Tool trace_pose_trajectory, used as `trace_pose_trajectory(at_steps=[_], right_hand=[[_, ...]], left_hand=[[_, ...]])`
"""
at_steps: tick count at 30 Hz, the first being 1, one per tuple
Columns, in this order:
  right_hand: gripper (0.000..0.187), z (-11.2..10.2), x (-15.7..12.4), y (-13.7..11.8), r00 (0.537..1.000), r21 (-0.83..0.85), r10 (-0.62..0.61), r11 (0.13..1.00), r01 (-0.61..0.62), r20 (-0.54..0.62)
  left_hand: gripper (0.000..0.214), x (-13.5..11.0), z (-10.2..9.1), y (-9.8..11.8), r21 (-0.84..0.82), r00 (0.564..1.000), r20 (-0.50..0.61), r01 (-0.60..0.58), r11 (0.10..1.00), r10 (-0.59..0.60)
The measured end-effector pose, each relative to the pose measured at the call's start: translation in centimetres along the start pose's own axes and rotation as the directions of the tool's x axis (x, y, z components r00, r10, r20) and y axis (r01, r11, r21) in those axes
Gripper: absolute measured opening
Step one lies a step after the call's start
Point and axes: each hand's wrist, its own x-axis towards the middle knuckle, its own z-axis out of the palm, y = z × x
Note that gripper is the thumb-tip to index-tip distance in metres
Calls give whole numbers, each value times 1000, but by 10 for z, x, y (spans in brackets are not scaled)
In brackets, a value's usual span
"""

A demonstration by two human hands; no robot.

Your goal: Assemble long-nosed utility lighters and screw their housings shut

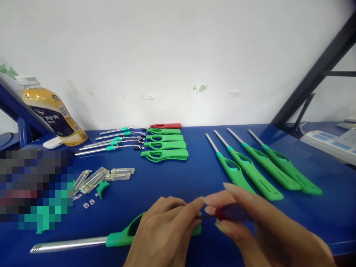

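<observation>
My left hand (167, 233) is closed over the handle of a green long-necked gas lighter (119, 239). The lighter lies along the front of the table with its metal tube pointing left, and much of its handle is hidden by my fingers. My right hand (267, 230) grips a small screwdriver (235, 213) with a dark, see-through handle that is red at the front. Its thin shaft points left towards the lighter's end. Whether the tip touches the lighter is hidden. The fingertips of both hands nearly meet.
Several assembled green lighters (261, 178) lie at right. Along the back are several open handle shells (167, 144) and metal tubes with wires (97, 148). Clear fuel tanks (94, 180), a green trigger (102, 188) and small white clips (89, 203) lie left. A drink bottle (55, 115) leans behind.
</observation>
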Motion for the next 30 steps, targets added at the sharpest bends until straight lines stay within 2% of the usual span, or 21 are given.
trace_pose_trajectory(at_steps=[3, 7, 12, 18, 24, 27, 30], right_hand=[[44, 11, -2, -4, 1000, 59, 9, 998, -8, -12], [58, 7, 5, 0, 998, 106, -18, 994, 11, 61], [46, 2, 11, 1, 975, 36, -48, 999, 41, 218], [41, 7, 10, -3, 981, -23, -43, 999, 48, 192], [37, 7, 12, 3, 982, -140, -23, 989, 50, 189], [37, 7, 12, 3, 981, -143, -33, 988, 61, 190], [35, 7, 10, -1, 991, -109, -33, 993, 47, 129]], left_hand=[[26, -2, 1, 0, 9, 1000, -15, -3, 1000, 3], [29, -9, -3, -4, 53, 1000, 27, 1, 999, -2], [25, -23, -16, -10, 162, 996, 86, -25, 987, 11], [27, -37, -16, -18, 162, 985, 170, -14, 987, -14], [28, -37, -12, -22, 128, 993, 115, -35, 991, 21], [30, -35, -12, -21, 141, 995, 93, -41, 989, 28], [30, -34, -12, -20, 143, 996, 78, -47, 989, 37]])
